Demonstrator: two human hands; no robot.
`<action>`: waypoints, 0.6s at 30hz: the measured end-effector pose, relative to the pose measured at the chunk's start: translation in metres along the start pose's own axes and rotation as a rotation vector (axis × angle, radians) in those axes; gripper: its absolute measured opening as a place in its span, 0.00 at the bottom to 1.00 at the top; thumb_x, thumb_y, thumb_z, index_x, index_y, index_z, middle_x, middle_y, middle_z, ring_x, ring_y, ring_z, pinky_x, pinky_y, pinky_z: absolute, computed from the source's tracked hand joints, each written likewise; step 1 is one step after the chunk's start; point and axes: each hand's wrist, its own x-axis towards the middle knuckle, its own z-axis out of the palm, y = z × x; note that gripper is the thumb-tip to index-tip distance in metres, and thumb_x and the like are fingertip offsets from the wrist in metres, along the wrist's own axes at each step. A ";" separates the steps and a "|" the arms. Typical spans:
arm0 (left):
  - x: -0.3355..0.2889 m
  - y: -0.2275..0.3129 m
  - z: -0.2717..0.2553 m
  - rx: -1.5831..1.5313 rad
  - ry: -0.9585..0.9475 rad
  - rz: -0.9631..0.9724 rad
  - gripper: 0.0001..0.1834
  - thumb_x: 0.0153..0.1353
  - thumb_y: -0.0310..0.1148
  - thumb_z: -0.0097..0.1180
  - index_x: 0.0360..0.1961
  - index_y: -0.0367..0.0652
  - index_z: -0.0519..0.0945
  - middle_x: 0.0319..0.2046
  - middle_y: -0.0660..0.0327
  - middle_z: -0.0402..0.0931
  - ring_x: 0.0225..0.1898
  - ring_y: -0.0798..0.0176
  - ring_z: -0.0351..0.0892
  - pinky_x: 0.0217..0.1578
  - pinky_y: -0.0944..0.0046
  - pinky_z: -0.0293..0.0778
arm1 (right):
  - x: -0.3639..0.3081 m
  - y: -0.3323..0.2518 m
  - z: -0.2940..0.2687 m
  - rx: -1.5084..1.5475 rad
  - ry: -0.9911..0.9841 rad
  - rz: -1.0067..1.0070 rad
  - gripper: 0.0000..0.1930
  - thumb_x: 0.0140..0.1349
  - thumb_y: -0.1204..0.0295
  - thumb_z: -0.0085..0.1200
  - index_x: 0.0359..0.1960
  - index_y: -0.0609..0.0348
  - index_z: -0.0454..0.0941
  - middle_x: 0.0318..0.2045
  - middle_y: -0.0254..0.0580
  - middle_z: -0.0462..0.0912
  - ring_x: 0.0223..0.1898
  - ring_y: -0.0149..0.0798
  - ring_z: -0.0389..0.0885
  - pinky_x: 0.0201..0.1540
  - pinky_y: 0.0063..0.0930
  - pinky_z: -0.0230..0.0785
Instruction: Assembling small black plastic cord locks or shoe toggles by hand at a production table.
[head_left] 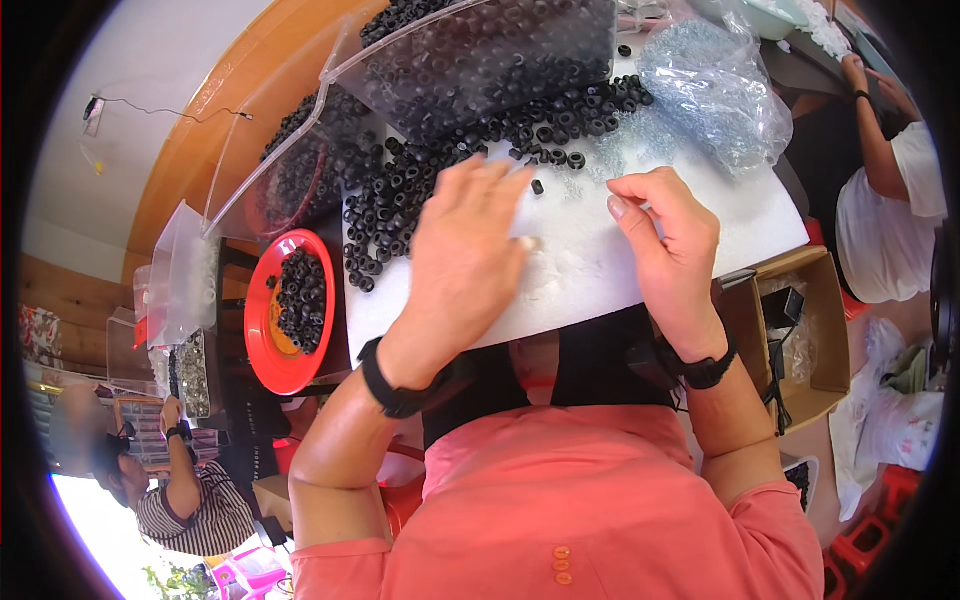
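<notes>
Many small black ring-shaped parts lie heaped on a white foam sheet. My left hand is over the near edge of the heap, back upward, its fingers stretched out and slightly blurred; its palm side is hidden. To the right, above the bare foam, my right hand has its fingers curled, with thumb and forefinger tips close together. Whether something tiny is between them I cannot make out. One loose black part lies between the hands. Fine bluish-silver small pieces are scattered farther back.
A clear bin full of black parts stands at the back. A clear plastic bag of silvery pieces lies behind my right hand. Left is a red plate holding black parts; right, a cardboard box. Two other people sit nearby.
</notes>
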 end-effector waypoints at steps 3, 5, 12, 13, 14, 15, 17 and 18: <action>0.016 0.009 0.020 0.027 -0.117 0.101 0.33 0.57 0.33 0.63 0.64 0.39 0.71 0.67 0.51 0.67 0.68 0.44 0.63 0.59 0.47 0.66 | 0.001 -0.004 0.004 -0.448 -0.045 -0.238 0.06 0.51 0.79 0.61 0.32 0.60 0.80 0.34 0.41 0.78 0.39 0.44 0.78 0.39 0.38 0.67; 0.015 0.011 0.022 0.028 -0.208 0.135 0.33 0.59 0.36 0.61 0.66 0.40 0.69 0.70 0.52 0.63 0.70 0.43 0.60 0.61 0.45 0.64 | -0.002 -0.001 0.004 -0.530 -0.093 -0.271 0.06 0.50 0.79 0.60 0.32 0.60 0.80 0.36 0.41 0.78 0.41 0.46 0.77 0.42 0.39 0.66; -0.016 0.009 0.001 0.040 -0.293 0.135 0.27 0.64 0.35 0.57 0.65 0.46 0.73 0.70 0.56 0.64 0.70 0.44 0.61 0.61 0.45 0.62 | -0.003 -0.001 -0.004 -0.587 -0.183 -0.360 0.07 0.49 0.78 0.60 0.31 0.61 0.81 0.36 0.42 0.78 0.44 0.48 0.76 0.42 0.40 0.65; -0.021 0.009 -0.001 0.036 -0.268 0.139 0.25 0.63 0.34 0.57 0.63 0.47 0.75 0.69 0.57 0.67 0.69 0.44 0.62 0.60 0.46 0.63 | -0.004 0.000 -0.004 -0.587 -0.184 -0.360 0.07 0.49 0.78 0.60 0.31 0.61 0.81 0.36 0.42 0.78 0.44 0.48 0.76 0.42 0.40 0.65; -0.025 0.008 -0.003 0.035 -0.268 0.138 0.25 0.63 0.34 0.57 0.63 0.47 0.75 0.69 0.57 0.67 0.69 0.44 0.62 0.60 0.46 0.63 | -0.004 0.001 -0.004 -0.564 -0.174 -0.377 0.07 0.48 0.78 0.60 0.31 0.61 0.81 0.36 0.42 0.78 0.44 0.48 0.77 0.42 0.40 0.65; -0.028 0.007 -0.006 0.002 -0.250 0.129 0.24 0.61 0.32 0.59 0.60 0.46 0.77 0.67 0.58 0.70 0.68 0.43 0.64 0.60 0.46 0.63 | -0.005 0.002 -0.003 -0.539 -0.164 -0.395 0.07 0.48 0.79 0.60 0.31 0.61 0.81 0.36 0.42 0.78 0.44 0.48 0.77 0.42 0.40 0.65; -0.035 0.005 -0.009 -0.031 -0.231 0.119 0.22 0.60 0.30 0.60 0.57 0.46 0.80 0.65 0.58 0.73 0.67 0.43 0.65 0.60 0.46 0.64 | -0.005 0.001 -0.004 -0.522 -0.169 -0.388 0.08 0.47 0.79 0.61 0.31 0.61 0.81 0.36 0.42 0.78 0.44 0.48 0.77 0.42 0.40 0.65; -0.039 0.003 -0.009 -0.053 -0.195 0.119 0.21 0.57 0.26 0.61 0.54 0.45 0.81 0.63 0.58 0.74 0.66 0.43 0.67 0.58 0.47 0.65 | -0.005 0.000 -0.004 -0.504 -0.173 -0.382 0.09 0.46 0.80 0.62 0.32 0.61 0.80 0.36 0.41 0.78 0.44 0.48 0.77 0.42 0.40 0.65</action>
